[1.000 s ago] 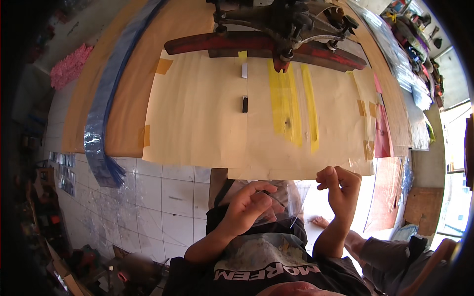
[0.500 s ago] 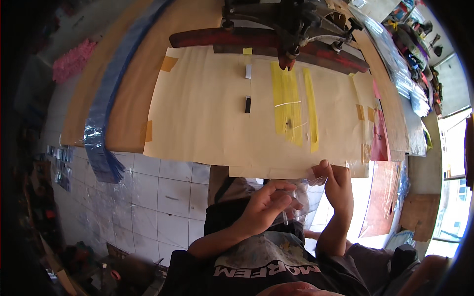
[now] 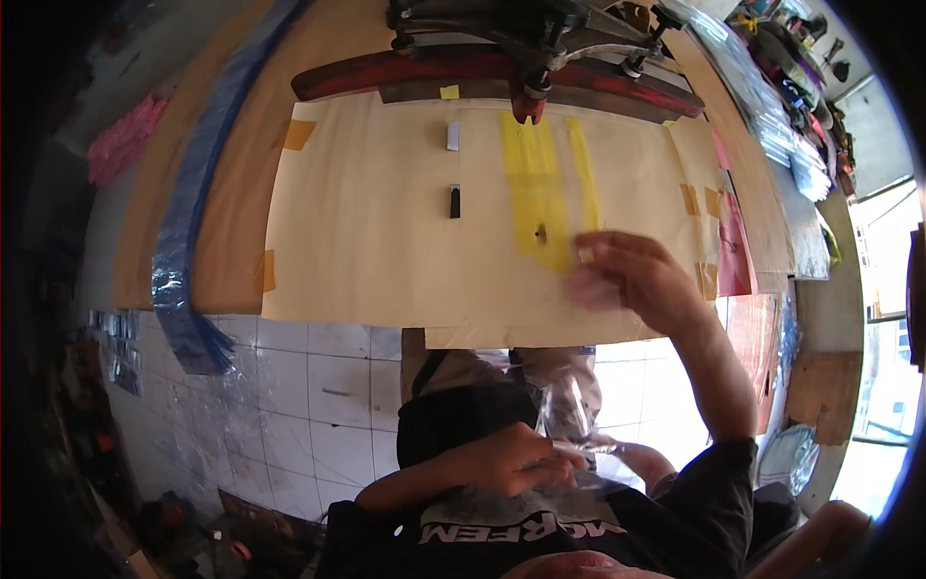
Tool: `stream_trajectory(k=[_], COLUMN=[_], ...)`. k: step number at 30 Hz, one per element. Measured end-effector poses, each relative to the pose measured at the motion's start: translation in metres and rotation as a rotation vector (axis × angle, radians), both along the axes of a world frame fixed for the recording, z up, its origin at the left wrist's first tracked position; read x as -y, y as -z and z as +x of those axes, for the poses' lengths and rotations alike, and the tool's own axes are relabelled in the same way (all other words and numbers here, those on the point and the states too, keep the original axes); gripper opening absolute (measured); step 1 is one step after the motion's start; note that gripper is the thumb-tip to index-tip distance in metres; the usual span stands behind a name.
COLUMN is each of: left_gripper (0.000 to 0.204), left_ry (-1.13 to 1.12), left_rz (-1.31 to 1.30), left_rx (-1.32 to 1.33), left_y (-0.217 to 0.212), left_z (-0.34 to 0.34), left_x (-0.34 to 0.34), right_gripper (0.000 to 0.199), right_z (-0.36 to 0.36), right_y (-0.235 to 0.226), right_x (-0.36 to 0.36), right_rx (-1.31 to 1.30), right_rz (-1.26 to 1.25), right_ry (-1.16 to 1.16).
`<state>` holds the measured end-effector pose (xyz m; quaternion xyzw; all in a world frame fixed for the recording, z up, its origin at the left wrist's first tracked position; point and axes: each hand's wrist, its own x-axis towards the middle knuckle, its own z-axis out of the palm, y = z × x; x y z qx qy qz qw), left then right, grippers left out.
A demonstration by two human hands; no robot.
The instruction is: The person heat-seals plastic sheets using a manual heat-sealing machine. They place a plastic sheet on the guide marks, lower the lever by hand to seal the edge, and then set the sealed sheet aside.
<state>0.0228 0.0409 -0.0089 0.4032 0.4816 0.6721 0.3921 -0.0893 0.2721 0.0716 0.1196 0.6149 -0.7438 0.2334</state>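
My left hand (image 3: pixel 516 459) is low, in front of the dark shirt, its fingers closed on a crinkled piece of clear plastic film (image 3: pixel 569 410). The film stands up above the fingers. Over the near right part of the paper-covered work surface (image 3: pixel 367 232) is my right hand (image 3: pixel 641 275), with fingers bent and partly smeared by motion. Its fingertips are beside the lower end of a narrow yellow strip (image 3: pixel 585 179). A small pale spot shows at them, too blurred to name. Left of that strip lies a wider yellow strip (image 3: pixel 531 203) with a dark mark.
A dark metal machine with a long red bar (image 3: pixel 415 72) spans the far edge. Small black (image 3: pixel 454 202) and white (image 3: pixel 452 136) pieces sit on the paper. Blue plastic film (image 3: pixel 178 241) hangs at left. Another person's bare limb (image 3: pixel 644 461) shows at lower right.
My right hand has gone from the paper's near edge up and onto it, beside the yellow strips. My left hand has dropped toward my shirt with the clear film. The view has shifted slightly.
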Motion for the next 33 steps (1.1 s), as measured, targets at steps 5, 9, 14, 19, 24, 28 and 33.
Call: stream_trajectory(k=[5, 9, 14, 19, 24, 28, 33], left_gripper=[0.021, 0.021, 0.020, 0.010, 0.014, 0.033, 0.027], left_ry=[0.068, 0.005, -0.108, -0.636, -0.942, -0.905, -0.867], left_rz=[-0.054, -0.141, -0.249, -0.234, -0.023, -0.013, -0.298], left_rx=[-0.095, -0.189, -0.019, -0.104, -0.742, -1.269, -1.777], left_y=[0.006, 0.013, 0.012, 0.006, -0.024, -0.082, -0.157], left_z=[0.001, -0.004, -0.011, -0.015, -0.034, -0.055, -0.086], left_x=[0.003, 0.009, 0.018, 0.024, 0.028, 0.048, 0.034], right_gripper=[0.034, 0.028, 0.030, 0.025, 0.027, 0.029, 0.056], right_z=[-0.047, -0.051, -0.045, 0.001, 0.036, 0.028, 0.018], right_y=[0.006, -0.005, -0.021, -0.046, -0.047, -0.021, -0.046], right_x=[0.005, 0.004, -0.005, -0.035, -0.107, -0.142, -0.131], right_rx=[-0.161, -0.350, -0.486, -0.673, -0.832, -0.871, -0.876], right_rz=[0.187, 0.195, -0.003, -0.149, -0.968, -0.942, -0.529], right_ry=[0.069, 0.068, 0.065, 0.458, -0.082, -0.166, -0.075])
